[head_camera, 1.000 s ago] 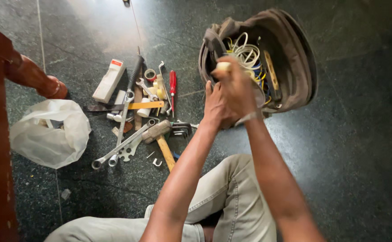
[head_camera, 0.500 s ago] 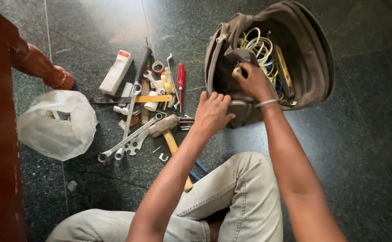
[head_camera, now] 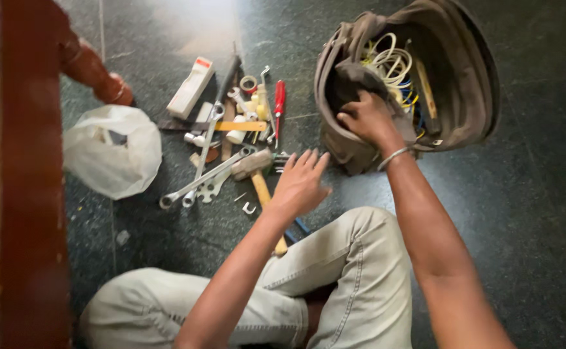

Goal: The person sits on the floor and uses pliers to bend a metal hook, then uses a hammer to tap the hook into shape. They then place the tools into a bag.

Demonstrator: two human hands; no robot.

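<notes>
Right hand (head_camera: pixel 368 119) inside mouth of brown tool bag (head_camera: pixel 470 84), fingers curled on dark fabric just left of coiled wires (head_camera: pixel 389 64). Left hand (head_camera: pixel 300 182) open, fingers spread, hovering above hammer (head_camera: pixel 257 169) beside wrenches (head_camera: pixel 205 178) on floor.

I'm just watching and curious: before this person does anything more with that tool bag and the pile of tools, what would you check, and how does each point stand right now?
1. Right hand has a hold on the tool bag: ok, it rests on the front rim at the opening.
2. Left hand free: ok, open with fingers spread, holding nothing, above the hammer.
3. Bag mouth open: ok, the coiled white cable shows inside.
4. Tools in reach: ok, wrenches and red screwdriver lie close beside the left hand.
5. What the right fingers grip inside: cannot tell, hidden.
6. White plastic bag out of the way: ok, apart on the floor.
</notes>
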